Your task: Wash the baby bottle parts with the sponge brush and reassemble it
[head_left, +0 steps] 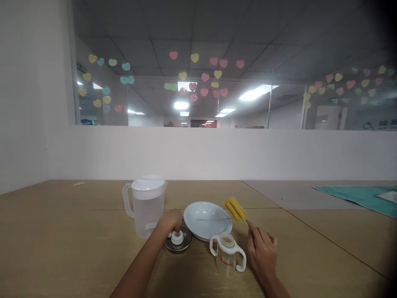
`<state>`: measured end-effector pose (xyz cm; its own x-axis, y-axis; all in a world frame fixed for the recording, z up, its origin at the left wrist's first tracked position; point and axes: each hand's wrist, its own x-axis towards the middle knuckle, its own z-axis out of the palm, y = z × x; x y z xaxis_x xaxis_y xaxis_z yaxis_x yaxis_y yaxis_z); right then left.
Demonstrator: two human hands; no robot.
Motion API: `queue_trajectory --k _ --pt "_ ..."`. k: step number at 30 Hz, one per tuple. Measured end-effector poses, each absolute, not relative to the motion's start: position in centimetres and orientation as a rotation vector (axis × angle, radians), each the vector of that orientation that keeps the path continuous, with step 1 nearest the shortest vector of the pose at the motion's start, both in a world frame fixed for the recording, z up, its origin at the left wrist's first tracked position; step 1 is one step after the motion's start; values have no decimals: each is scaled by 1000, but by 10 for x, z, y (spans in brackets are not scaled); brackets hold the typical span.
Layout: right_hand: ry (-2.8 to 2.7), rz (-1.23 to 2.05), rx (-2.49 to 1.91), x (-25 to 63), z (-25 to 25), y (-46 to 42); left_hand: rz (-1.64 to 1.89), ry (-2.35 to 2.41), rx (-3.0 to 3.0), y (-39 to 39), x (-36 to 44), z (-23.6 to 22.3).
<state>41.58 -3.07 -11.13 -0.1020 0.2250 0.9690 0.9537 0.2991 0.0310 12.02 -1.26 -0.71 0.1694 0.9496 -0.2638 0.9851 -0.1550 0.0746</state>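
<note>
At the far left, a small pale scrap (78,183) lies near the back edge of the wooden table (77,240), close to the white wall (149,153). Next comes a translucent pitcher (148,209), upright, with its handle turned to the left and a white lid (149,183) on top. Just to its right, the person's left hand (173,220) reaches over a small dark metal dish (185,245), fingers pointing down at a round white ring-shaped piece (177,239) in it; the fingertips are partly hidden, so whether this grip is closed on the piece or only touching it cannot be told. Right of the dish sits a wide, glossy white bowl (204,233). In front of the bowl's right side a clear bottle (226,261) stands upright and uncapped, with red lettering, a white collar and two curved white handles. Beyond the bottle, beside the bowl's right rim, is the yellow head of a sponge brush (235,208), raised and tilted. The right hand (262,250), to the right of the bottle, has its grip closed around the brush's thin green handle, index finger stretched along it. Farther right, a grey area (297,196) covers the back of the table, and a teal cloth (350,196) lies at the right edge.
</note>
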Motion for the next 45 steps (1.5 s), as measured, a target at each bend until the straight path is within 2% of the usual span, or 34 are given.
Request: queue_trajectory --k 12,24,29,36,45 --pt "-1567 -853 -1111 416 -112 -30 -60 1989 2365 -23 111 8" --pt "-1559 -914 -1113 414 -110 -31 539 1987 2538 -28 100 25" --pt "-1561 -872 -1118 415 -112 -30 861 1851 2549 -24 96 24" --pt "-1568 -839 -1141 417 -113 -29 977 1767 2531 -25 97 30" --pt "-1568 -840 -1139 417 -113 -29 876 1871 2525 -27 95 34"
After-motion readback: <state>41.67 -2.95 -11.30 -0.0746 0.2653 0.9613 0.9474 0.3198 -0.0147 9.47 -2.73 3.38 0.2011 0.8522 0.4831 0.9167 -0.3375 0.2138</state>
